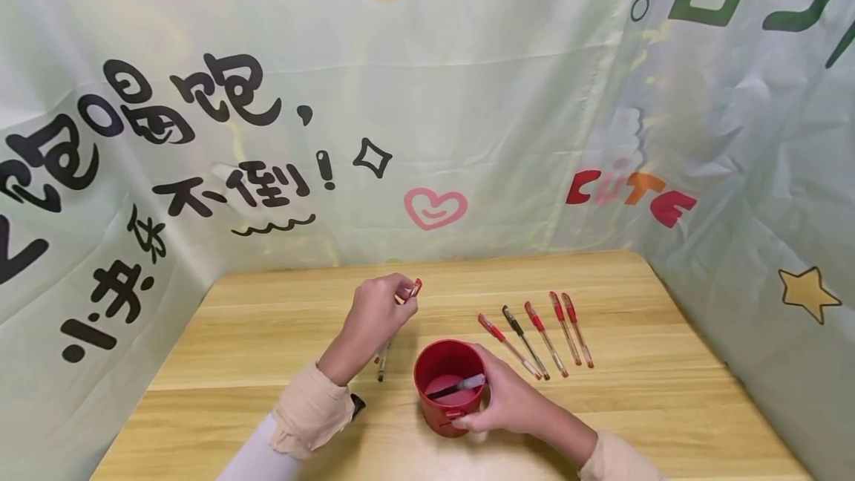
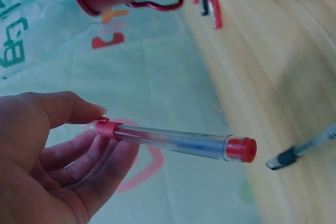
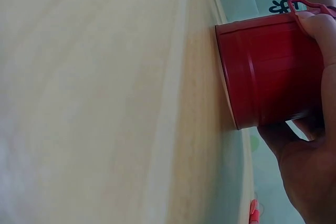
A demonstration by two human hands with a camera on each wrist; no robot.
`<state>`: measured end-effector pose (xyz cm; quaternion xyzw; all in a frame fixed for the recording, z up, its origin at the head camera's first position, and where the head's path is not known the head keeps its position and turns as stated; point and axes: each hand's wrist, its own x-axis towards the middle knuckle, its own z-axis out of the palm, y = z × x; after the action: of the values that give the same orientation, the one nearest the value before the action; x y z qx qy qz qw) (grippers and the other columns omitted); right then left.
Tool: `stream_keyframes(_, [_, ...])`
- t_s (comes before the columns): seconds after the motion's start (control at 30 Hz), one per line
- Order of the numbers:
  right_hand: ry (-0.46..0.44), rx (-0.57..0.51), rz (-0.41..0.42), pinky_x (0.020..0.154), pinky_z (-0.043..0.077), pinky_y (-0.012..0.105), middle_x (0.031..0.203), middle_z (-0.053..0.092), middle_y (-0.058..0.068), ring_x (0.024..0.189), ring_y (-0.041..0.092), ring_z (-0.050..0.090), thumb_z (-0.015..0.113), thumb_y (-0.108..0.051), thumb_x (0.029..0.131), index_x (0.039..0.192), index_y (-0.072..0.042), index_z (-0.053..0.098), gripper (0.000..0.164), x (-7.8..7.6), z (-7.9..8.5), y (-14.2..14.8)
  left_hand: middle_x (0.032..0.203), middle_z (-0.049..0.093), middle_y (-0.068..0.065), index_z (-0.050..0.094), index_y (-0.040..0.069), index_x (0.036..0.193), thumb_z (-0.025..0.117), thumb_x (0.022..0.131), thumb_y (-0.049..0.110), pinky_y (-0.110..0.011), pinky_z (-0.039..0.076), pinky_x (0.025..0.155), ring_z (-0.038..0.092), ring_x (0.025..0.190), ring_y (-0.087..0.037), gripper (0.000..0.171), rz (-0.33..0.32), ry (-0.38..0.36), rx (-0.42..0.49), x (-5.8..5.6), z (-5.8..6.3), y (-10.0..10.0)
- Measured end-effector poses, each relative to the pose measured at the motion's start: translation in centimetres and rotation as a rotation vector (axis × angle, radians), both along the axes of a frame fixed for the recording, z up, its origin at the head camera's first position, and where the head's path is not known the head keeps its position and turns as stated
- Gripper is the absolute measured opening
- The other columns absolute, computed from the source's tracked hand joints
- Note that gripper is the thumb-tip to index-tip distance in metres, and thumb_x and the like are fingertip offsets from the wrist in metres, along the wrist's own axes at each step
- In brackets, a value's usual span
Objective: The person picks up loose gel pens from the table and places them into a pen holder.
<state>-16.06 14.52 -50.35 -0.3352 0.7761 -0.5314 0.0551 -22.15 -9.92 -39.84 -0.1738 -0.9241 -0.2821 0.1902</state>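
My left hand pinches a red gel pen between thumb and fingers, held above the table to the left of a red bucket. The pen's barrel is clear, with red at both ends. My right hand grips the bucket from its right side, the thumb by the small wire handle. Inside the bucket a pen with a black part leans against the wall. Below my left hand, a black-ended clear pen lies on the table, partly hidden in the head view.
Right of the bucket, several pens lie side by side on the wooden table, red ones and a black one. Pale printed cloth hangs around the table's back and sides.
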Motion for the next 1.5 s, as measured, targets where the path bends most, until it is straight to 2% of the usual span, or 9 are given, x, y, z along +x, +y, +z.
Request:
stream_keyframes(0.27, [-0.029,0.013,-0.005,0.11,0.052,0.032,0.143,0.062,-0.001,0.13,0.024,0.061,0.095,-0.031,0.071,0.15,-0.028,0.044,0.094,0.1,-0.1,0.0,0.084,0.079,-0.003,0.079,0.008,0.098,0.078,0.084,0.009,-0.021,0.06,0.062,0.074,0.066,-0.007,0.014,-0.079,0.143,0.067,1.2,1.2,0.9])
stream_keyframes(0.43, [-0.033,0.016,0.0,0.107,0.054,0.031,0.142,0.062,0.0,0.129,0.023,0.061,0.094,-0.032,0.072,0.15,-0.028,0.044,0.093,0.1,0.0,0.0,0.087,0.08,-0.003,0.079,0.008,0.1,0.079,0.085,0.008,-0.018,0.06,0.063,0.073,0.067,-0.006,0.015,-0.136,0.229,0.101,2.2,2.1,1.5])
stream_keyframes(0.53, [-0.006,0.019,-0.001,0.105,0.054,0.031,0.141,0.063,0.002,0.127,0.025,0.062,0.094,-0.032,0.073,0.15,-0.025,0.044,0.092,0.1,0.0,0.0,0.088,0.079,-0.004,0.078,0.008,0.1,0.079,0.085,0.006,-0.017,0.06,0.064,0.073,0.067,-0.007,0.015,-0.175,0.27,0.131,2.8,2.6,1.8])
stream_keyframes(0.67, [-0.016,0.019,-0.007,0.104,0.055,0.03,0.14,0.063,0.001,0.125,0.025,0.063,0.094,-0.031,0.072,0.149,-0.025,0.045,0.092,0.1,0.0,0.0,0.089,0.079,-0.005,0.077,0.006,0.099,0.08,0.084,0.004,-0.017,0.06,0.065,0.074,0.068,-0.008,0.015,-0.232,0.321,0.178,3.6,3.1,2.2])
stream_keyframes(0.83, [-0.077,0.015,-0.014,0.106,0.054,0.03,0.141,0.062,-0.004,0.129,0.022,0.062,0.095,-0.031,0.07,0.149,-0.027,0.046,0.093,0.2,0.2,0.0,0.09,0.079,-0.006,0.076,0.004,0.099,0.082,0.083,0.004,-0.017,0.061,0.068,0.075,0.07,-0.008,0.017,-0.283,0.353,0.222,4.5,3.5,2.6])
stream_keyframes(0.97, [-0.082,0.025,-0.019,0.107,0.054,0.03,0.141,0.062,-0.006,0.129,0.019,0.062,0.095,-0.031,0.07,0.149,-0.029,0.045,0.094,0.2,0.3,0.0,0.089,0.078,-0.005,0.075,0.005,0.098,0.081,0.083,0.003,-0.016,0.061,0.069,0.075,0.071,-0.009,0.016,-0.316,0.335,0.27,5.2,3.7,3.0])
stream_keyframes(1.13, [-0.044,0.026,-0.002,0.104,0.055,0.028,0.141,0.062,-0.002,0.125,0.018,0.063,0.094,-0.031,0.073,0.151,-0.026,0.044,0.093,0.1,0.1,0.0,0.089,0.078,-0.006,0.075,0.005,0.099,0.08,0.085,0.003,-0.016,0.061,0.07,0.075,0.073,-0.009,0.016,-0.398,0.257,0.331,5.8,3.4,3.3])
stream_keyframes(1.33, [-0.03,0.029,-0.004,0.103,0.055,0.028,0.138,0.064,0.0,0.123,0.018,0.064,0.093,-0.029,0.073,0.149,-0.029,0.043,0.091,0.0,-0.1,0.1,0.091,0.08,-0.005,0.077,0.006,0.1,0.079,0.086,0.004,-0.017,0.061,0.069,0.075,0.076,-0.007,0.014,-0.47,0.091,0.34,5.8,2.1,3.4])
stream_keyframes(1.5, [-0.032,0.02,0.015,0.103,0.056,0.03,0.135,0.065,-0.002,0.121,0.018,0.066,0.092,-0.028,0.074,0.148,-0.029,0.043,0.089,0.0,-0.1,0.1,0.093,0.081,-0.008,0.079,0.003,0.1,0.08,0.086,0.003,-0.014,0.06,0.069,0.076,0.079,-0.008,0.014,-0.528,0.038,0.293,5.7,0.7,3.4])
